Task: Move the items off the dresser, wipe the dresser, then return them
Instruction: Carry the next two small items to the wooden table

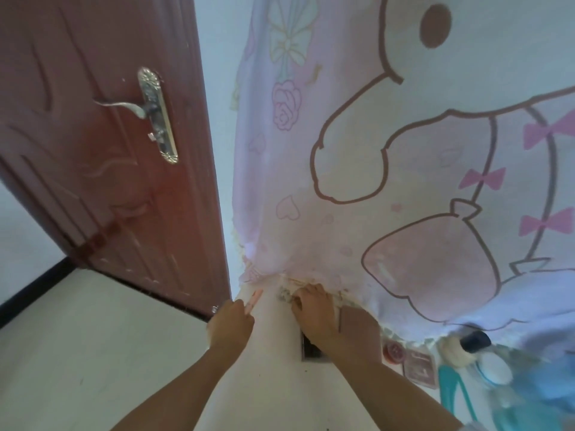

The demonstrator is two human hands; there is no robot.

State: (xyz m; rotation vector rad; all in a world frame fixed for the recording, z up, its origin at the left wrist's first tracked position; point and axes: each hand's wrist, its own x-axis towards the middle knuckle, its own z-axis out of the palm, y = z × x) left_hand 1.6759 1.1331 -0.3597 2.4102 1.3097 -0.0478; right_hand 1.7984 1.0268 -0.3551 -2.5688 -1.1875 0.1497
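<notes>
Pink cloth (311, 213) with a cartoon bunny hangs down to the white dresser (273, 353), and the right hand (314, 309) curls its fingers round the cloth's lacy edge. The left hand (230, 325) pinches a pink clip (254, 301) just beside that edge. Small blurry things (420, 365) sit on the dresser's right side.

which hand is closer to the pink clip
Left. The left hand holds the pink clip at its fingertips. The right hand is apart from it, off to the clip's right, gripping the lacy hem of the hanging cloth.
</notes>
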